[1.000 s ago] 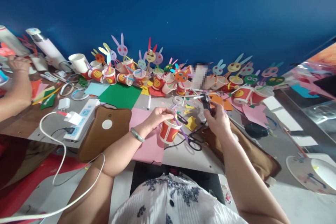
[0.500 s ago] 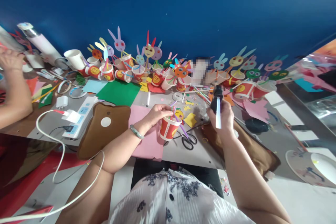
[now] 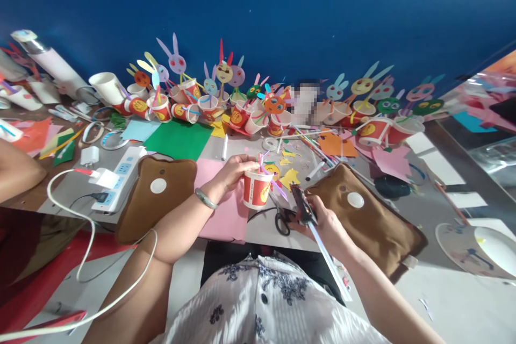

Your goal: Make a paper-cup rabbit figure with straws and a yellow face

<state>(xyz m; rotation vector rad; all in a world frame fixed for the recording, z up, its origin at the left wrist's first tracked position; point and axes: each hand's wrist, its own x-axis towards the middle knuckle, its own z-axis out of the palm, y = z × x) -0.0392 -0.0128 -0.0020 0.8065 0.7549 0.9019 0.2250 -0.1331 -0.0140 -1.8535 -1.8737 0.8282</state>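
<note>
My left hand, with a bangle at the wrist, is closed at the rim of a red and white paper cup. Pink and purple strips stick up and out over the cup's rim. A round yellow paper face shows just behind the cup. In my right hand is a black glue gun, its nose tilted up and left toward the cup but apart from it. From its back end a long pale glue stick trails toward me. Black-handled scissors lie beside the right hand, partly hidden.
Several paper cups with rabbit faces line the blue wall. Brown cushion-like bags lie left and right. A power strip with a white cable is at left, near another person's arm. Pink paper lies under my left hand.
My right hand has brought the glue gun down and left, nearer the cup, turning its nose toward it. The left hand still holds the cup. The other person's hand has left view.
</note>
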